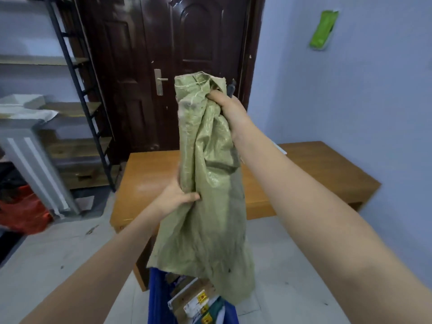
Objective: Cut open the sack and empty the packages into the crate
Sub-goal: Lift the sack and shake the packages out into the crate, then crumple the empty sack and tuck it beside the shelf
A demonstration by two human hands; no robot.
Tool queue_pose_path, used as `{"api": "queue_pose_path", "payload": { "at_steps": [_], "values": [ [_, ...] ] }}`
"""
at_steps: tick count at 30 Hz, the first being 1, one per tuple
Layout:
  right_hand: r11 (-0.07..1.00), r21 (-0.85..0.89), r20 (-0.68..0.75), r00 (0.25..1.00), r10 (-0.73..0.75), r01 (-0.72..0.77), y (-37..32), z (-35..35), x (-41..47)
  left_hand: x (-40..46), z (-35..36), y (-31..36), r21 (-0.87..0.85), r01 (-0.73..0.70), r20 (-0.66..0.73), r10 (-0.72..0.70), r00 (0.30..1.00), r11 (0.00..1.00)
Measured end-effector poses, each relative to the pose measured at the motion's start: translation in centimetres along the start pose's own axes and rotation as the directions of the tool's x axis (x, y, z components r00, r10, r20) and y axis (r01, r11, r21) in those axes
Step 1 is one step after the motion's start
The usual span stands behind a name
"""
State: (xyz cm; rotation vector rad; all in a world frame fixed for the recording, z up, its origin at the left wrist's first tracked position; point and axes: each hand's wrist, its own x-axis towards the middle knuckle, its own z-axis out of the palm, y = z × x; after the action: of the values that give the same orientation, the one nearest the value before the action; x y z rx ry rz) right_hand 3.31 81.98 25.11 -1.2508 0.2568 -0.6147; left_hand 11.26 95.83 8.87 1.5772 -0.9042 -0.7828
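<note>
Right now you hold the sack (210,183) up in the air with both hands, its stitched end on top and its open mouth hanging down over the crate (159,298). Your right hand (228,108) is clenched around the bunched cloth near the top of the sack, just under the sewn seam, and a dark, thin tool (232,88) sticks up from that same fist; what kind of tool it is you cannot tell from this view. Your left hand (178,197) grips the left side of the sack lower down, about halfway along it, with the thumb pressed across the front of the cloth. The sack hangs limp and creased between the two grips and flares out toward the bottom.

Below it, the blue crate stands on the floor at the near edge of the view, and packages (198,300) lie inside it: brown cardboard parcels with white labels and yellow stickers. The lower hem of the sack overlaps the far right part of the crate's opening.

Behind the sack, a low wooden worktop (315,174) runs across the room to the right-hand wall, its near edge facing you. A dark door (163,54) stands past its far edge, and a metal shelf rack (77,113) stands to the left of the door.
</note>
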Motion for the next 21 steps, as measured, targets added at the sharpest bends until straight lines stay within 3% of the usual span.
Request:
{"api": "queue_pose_path", "payload": {
  "at_steps": [3,7,11,14,16,18,21],
  "values": [
    [0.996,0.081,-0.081,0.996,-0.031,0.037,-0.7,1.1,-0.5,-0.7,2.8,-0.7,0.071,-0.018,0.121,0.009,0.993,0.997],
    [0.998,0.032,-0.216,0.975,-0.044,0.053,-0.8,1.1,-1.8,-1.8,9.8,0.4,-0.152,-0.1,0.215,0.132,0.968,0.983],
    [0.99,-0.048,-0.341,0.93,-0.14,0.132,-3.4,-1.6,-5.9,-0.9,13.5,0.8,-0.242,0.001,0.133,0.032,0.991,0.97],
    [0.951,-0.28,-0.414,0.878,-0.241,0.129,-7.1,-5.6,-10.9,-0.1,13.9,1.7,-0.334,0.137,0.008,-0.142,0.99,0.933],
    [0.884,-0.461,-0.426,0.854,-0.299,0.079,-9.5,-8.5,-15.1,0.8,13.7,2.4,-0.328,0.103,-0.088,-0.139,0.986,0.939],
    [0.749,-0.662,-0.42,0.844,-0.332,-0.034,-10.9,-11.3,-19.7,1.7,13.9,4.0,-0.364,0.035,-0.131,-0.089,0.987,0.931],
    [0.491,-0.799,-0.496,0.842,-0.213,-0.347,-10.4,-15.6,-26.3,2.5,16.0,8.1,-0.664,0.054,-0.069,-0.132,0.989,0.745]
  ]
}}
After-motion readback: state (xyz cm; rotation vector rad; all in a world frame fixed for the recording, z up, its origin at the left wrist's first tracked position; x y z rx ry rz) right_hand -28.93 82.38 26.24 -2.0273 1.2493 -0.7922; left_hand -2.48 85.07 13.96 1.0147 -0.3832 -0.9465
